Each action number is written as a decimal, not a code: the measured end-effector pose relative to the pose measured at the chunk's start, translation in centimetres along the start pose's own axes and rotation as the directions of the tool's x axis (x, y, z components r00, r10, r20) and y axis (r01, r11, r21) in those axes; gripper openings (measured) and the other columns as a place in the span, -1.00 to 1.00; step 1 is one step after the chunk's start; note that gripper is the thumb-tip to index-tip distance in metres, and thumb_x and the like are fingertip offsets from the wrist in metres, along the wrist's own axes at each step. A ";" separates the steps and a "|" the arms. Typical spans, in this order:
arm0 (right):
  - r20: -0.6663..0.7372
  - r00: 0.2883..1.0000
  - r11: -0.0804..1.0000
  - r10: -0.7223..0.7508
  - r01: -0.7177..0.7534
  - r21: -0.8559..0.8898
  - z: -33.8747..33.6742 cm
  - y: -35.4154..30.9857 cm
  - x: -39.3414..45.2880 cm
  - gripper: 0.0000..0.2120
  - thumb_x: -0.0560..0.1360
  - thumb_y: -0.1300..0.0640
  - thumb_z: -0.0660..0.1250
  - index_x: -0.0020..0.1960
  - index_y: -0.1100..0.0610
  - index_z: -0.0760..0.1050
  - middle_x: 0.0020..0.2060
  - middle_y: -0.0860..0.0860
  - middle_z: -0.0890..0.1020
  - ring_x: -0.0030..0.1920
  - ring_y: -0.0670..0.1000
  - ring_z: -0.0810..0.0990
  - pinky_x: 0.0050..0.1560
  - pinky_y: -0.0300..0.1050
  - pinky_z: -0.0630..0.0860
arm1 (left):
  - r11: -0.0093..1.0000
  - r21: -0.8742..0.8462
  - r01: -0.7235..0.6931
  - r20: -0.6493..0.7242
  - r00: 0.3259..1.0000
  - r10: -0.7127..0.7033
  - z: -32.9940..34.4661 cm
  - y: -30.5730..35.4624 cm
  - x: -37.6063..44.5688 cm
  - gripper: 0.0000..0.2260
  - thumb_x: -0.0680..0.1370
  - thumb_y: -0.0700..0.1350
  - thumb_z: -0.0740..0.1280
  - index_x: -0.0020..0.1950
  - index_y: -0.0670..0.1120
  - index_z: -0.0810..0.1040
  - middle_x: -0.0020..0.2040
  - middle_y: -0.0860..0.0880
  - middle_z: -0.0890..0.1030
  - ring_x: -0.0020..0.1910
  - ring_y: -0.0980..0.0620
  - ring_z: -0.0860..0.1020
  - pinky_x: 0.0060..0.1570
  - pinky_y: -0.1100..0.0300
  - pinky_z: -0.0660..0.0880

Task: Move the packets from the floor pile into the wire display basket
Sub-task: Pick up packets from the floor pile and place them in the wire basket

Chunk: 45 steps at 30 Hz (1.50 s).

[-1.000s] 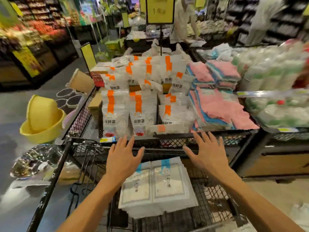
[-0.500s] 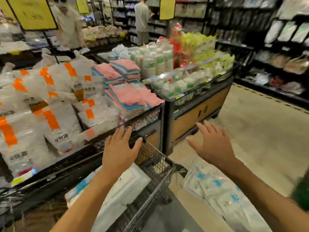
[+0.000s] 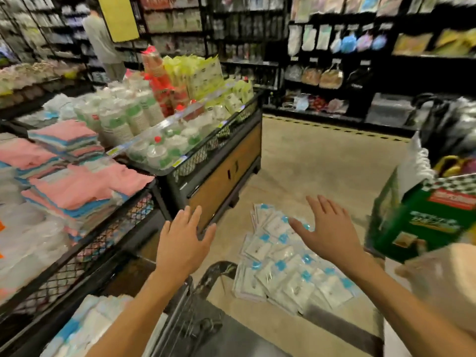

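A pile of white packets with blue marks (image 3: 286, 274) lies spread on the beige floor at lower centre-right. My right hand (image 3: 327, 233) hovers above the pile with fingers straight and spread, holding nothing. My left hand (image 3: 183, 243) is also open and empty, held over the corner of the black wire display basket (image 3: 190, 300). A stack of the same white-and-blue packets (image 3: 85, 328) lies inside that basket at lower left.
A wire-fronted display bin (image 3: 121, 222) with pink and blue cloths stands at left. Beside it a wood-panelled stand (image 3: 221, 173) carries bottles and cups. A green carton (image 3: 422, 220) sits at right. Dark shelving lines the back, with a person (image 3: 103, 45) far off.
My view has swung right from the basket to the floor pile. Both hands stayed open and empty, and my right hand now hangs over the packets on the floor.
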State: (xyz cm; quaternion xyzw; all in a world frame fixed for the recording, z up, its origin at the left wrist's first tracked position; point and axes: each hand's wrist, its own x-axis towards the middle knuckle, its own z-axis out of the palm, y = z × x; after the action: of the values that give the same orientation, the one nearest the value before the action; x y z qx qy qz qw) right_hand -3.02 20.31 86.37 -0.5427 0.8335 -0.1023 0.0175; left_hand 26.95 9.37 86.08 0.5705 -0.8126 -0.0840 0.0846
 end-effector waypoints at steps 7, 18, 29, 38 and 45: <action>0.003 0.982 0.982 0.191 -0.191 -0.007 0.7 10.4 1.8 -0.17 0.53 -0.51 -0.02 0.63 -0.03 0.15 0.62 0.02 0.25 0.61 0.15 0.20 0.59 0.22 0.09 | 0.996 -0.017 -0.091 0.048 0.995 0.092 4.1 8.2 5.9 -0.37 0.66 0.32 0.03 0.67 0.07 0.09 0.67 0.01 0.11 0.64 0.02 0.06 0.62 -0.06 0.01; 0.096 0.899 0.904 0.428 -0.424 -0.057 4.5 17.5 3.5 -0.19 0.55 -0.50 -0.02 0.65 -0.06 0.11 0.65 0.02 0.18 0.64 0.15 0.12 0.60 0.21 0.03 | 0.977 -0.022 -0.212 0.227 0.951 0.211 11.1 13.7 14.0 -0.36 0.65 0.32 0.01 0.67 0.05 0.10 0.66 0.02 0.13 0.64 0.03 0.08 0.61 -0.06 0.01; 0.136 0.817 0.828 0.560 -0.556 -0.068 9.6 18.4 10.3 -0.15 0.54 -0.51 0.01 0.67 -0.03 0.08 0.66 0.02 0.15 0.64 0.14 0.14 0.62 0.20 0.05 | 0.940 -0.019 -0.339 0.341 0.882 0.325 20.3 13.4 26.4 -0.33 0.63 0.33 -0.06 0.66 0.03 0.11 0.64 -0.04 0.20 0.62 -0.04 0.15 0.57 -0.07 0.08; 0.239 0.769 0.799 0.593 -0.598 -0.059 23.7 21.8 15.4 -0.10 0.53 -0.53 -0.03 0.68 -0.01 -0.02 0.66 0.04 0.11 0.66 0.12 0.05 0.64 0.17 0.02 | 0.946 0.008 -0.324 0.459 0.842 0.284 36.0 11.3 31.2 -0.18 0.51 0.40 -0.26 0.68 0.02 0.04 0.66 -0.08 0.13 0.63 -0.08 0.10 0.59 -0.11 0.05; 0.294 0.745 0.793 0.598 -0.604 -0.082 43.8 27.6 16.7 -0.13 0.54 -0.48 0.06 0.65 0.05 0.10 0.62 0.10 0.23 0.62 0.19 0.16 0.59 0.26 0.15 | 0.928 0.072 -0.366 0.497 0.820 0.285 55.0 8.3 32.2 -0.26 0.58 0.36 -0.21 0.68 0.00 -0.04 0.67 -0.07 0.07 0.64 -0.06 0.07 0.59 -0.10 0.04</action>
State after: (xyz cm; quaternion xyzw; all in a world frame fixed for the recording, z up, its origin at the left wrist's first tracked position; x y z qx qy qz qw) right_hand -28.62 9.30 39.62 -0.2544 0.9496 -0.0141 0.1828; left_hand -4.26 -15.97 35.91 0.3891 -0.8977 -0.1390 -0.1529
